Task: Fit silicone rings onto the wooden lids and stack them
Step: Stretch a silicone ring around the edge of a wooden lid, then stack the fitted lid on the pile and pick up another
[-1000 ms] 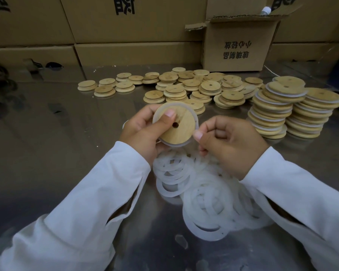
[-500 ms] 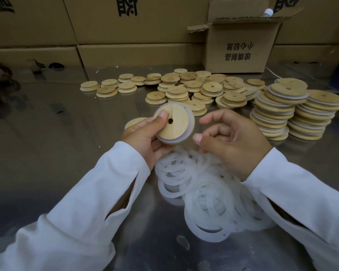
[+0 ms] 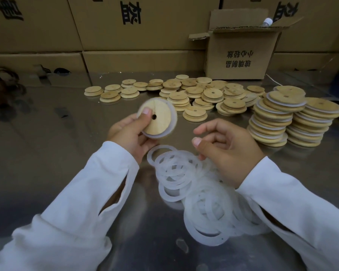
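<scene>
Two hands on my feed, both in white sleeves [image 3: 76,202], over a shiny metal desk [image 3: 47,153]. Far left, a dark blurry bundle [image 3: 2,85] sits at the desk's back edge, can't tell what it is. Brown cartons [image 3: 135,26] with black print wall off the back. The left hand [image 3: 129,133] holds one wooden lid [image 3: 157,118] up off the desk, tilted toward the camera. The thumb [image 3: 145,112] presses on the face just beside the centre hole, and the fingers curl behind it. A silicone ring [image 3: 173,116] shows as a white rim round the lid's right and lower edge. Behind it, loose wooden lids [image 3: 184,94] lie spread across the back of the desk, some single, some in low heaps. Near centre, a pile of loose silicone rings [image 3: 194,184] lies flat on the desk, overlapping, running toward the right sleeve. The right hand [image 3: 229,151] hovers over that pile, apart from the held lid, fingers loosely curled, thumb and forefinger parted, gripping nothing I can see. Can't tell if its lower fingers touch the rings. Right of it stand two tall stacks of ringed lids, left stack [image 3: 272,122] and right stack [image 3: 315,126], touching each other, with white edges showing between the wood layers. Behind them is an open cardboard box [image 3: 241,57], with a white cap [image 3: 267,21] poking out of it.
</scene>
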Tool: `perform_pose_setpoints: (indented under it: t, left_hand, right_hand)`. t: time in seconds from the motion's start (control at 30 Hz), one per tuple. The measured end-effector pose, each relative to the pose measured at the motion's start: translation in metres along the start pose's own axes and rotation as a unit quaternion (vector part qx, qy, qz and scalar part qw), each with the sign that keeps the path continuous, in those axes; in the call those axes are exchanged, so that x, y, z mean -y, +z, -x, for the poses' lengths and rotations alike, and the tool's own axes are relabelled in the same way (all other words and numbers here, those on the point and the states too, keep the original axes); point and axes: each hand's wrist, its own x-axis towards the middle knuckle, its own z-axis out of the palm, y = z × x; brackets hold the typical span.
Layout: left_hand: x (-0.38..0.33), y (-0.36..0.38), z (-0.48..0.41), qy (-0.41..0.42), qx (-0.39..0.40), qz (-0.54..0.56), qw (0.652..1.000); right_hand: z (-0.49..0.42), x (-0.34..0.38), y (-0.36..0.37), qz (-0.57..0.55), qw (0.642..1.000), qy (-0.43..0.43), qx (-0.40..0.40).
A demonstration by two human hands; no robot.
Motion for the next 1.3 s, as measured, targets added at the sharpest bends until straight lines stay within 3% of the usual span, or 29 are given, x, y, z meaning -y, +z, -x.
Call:
perform_pose_setpoints:
  t: [0.13,0.53,0.87,1.0,1.1,1.2,1.3]
  left_hand:
    - [0.008,0.006,0.007,0.012,0.062,-0.037,0.997]
    - [0.013,0.005,0.015,0.069,0.174,-0.11,0.976]
    - [0.012,0.008,0.018,0.117,0.202,-0.154,0.96]
    - [0.012,0.006,0.016,0.124,0.148,-0.17,0.966]
    - [0.007,-0.002,0.004,0.14,0.016,-0.198,0.97]
    - [0.001,-0.014,-0.008,0.17,-0.1,-0.267,0.944]
    - [0.001,-0.021,-0.015,0.157,-0.153,-0.297,0.93]
  right_hand:
    - [0.003,0.003,0.002,-0.013,1.0,-0.017,0.004]
    - [0.004,0.001,0.003,0.022,0.989,-0.089,-0.117]
    - [0.002,0.007,-0.001,-0.077,0.989,-0.027,-0.126]
    - [0.002,0.009,-0.003,-0.061,0.989,-0.031,-0.134]
    - [0.0,0.007,-0.006,-0.052,0.989,-0.013,-0.142]
    - [-0.001,0.003,-0.004,-0.037,0.99,0.0,-0.133]
    - [-0.001,0.002,-0.003,-0.026,0.993,0.01,-0.115]
